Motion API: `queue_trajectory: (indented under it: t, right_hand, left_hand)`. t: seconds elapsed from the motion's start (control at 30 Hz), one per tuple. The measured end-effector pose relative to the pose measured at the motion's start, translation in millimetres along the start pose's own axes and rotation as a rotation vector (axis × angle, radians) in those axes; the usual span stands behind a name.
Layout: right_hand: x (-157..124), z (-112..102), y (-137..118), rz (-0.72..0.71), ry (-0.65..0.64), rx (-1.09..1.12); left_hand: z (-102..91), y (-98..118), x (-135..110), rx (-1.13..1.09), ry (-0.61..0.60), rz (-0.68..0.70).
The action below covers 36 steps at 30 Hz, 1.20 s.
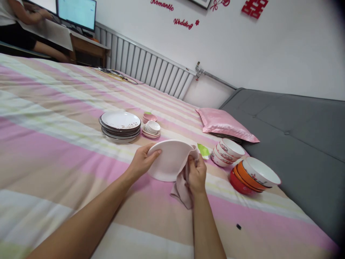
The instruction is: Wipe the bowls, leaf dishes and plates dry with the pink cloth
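Between my hands a white plate (168,162) is held tilted above the bed. My left hand (144,162) grips its left rim, thumb on the face turned to me. My right hand (196,172) is closed on a pinkish-grey cloth (183,187), which wraps over the plate's right rim and hangs down below it. Beyond my left hand stands a stack of plates (120,126) with dark rims. Close by are small white dishes (151,128) and pink dishes (149,118).
White patterned bowls (228,153) and a stack of orange, red and white bowls (253,176) stand at right, near a green leaf-shaped item (203,150). A pink pillow (226,124) leans by the grey headboard (291,133). A small black object (238,226) lies on the striped sheet. Another person (24,25) sits far left.
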State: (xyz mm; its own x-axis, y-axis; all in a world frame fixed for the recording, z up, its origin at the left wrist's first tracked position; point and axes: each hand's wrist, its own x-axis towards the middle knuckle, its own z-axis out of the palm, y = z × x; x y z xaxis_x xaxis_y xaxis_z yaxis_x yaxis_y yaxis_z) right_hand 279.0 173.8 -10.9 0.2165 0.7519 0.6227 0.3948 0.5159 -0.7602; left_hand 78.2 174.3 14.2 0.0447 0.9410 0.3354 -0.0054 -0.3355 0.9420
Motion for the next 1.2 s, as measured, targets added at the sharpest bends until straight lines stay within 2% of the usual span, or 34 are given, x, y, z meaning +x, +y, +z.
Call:
queue_trajectory:
  t: [0.07,0.23,0.4,0.57,0.7,0.8,0.97,1.2]
  right_hand:
    - [2.5,-9.7,-14.4,0.011,0.059,-0.055]
    - [4.4,-27.9,-49.2,-0.247,0.051,-0.301]
    - [2.5,-26.6,-54.8,-0.397,-0.076,-0.472]
    - [1.3,-19.3,-53.1,-0.391,-0.194,-0.486]
    - [1.1,-14.5,-56.7,-0.425,-0.208,-0.415]
    - [0.5,-10.5,-56.6,-0.482,-0.172,-0.403]
    - [0.2,-7.5,-52.7,-0.505,-0.136,-0.406]
    - [1.0,-7.7,-41.4,-0.409,-0.132,-0.382]
  left_hand:
    - [2.5,-1.7,-0.5,0.020,-0.058,0.014]
    - [6.1,-7.0,0.6,0.023,-0.115,0.006]
    - [4.6,-6.2,1.1,0.110,-0.107,0.113]
    - [3.8,-1.8,-2.5,0.208,-0.113,0.223]
    - [5.4,3.4,-5.0,0.276,-0.054,0.342]
    - [6.4,5.3,-5.2,0.297,-0.001,0.412]
    - [5.9,2.3,-3.2,0.293,0.008,0.396]
    - [4.9,-1.0,-1.8,0.253,0.036,0.306]
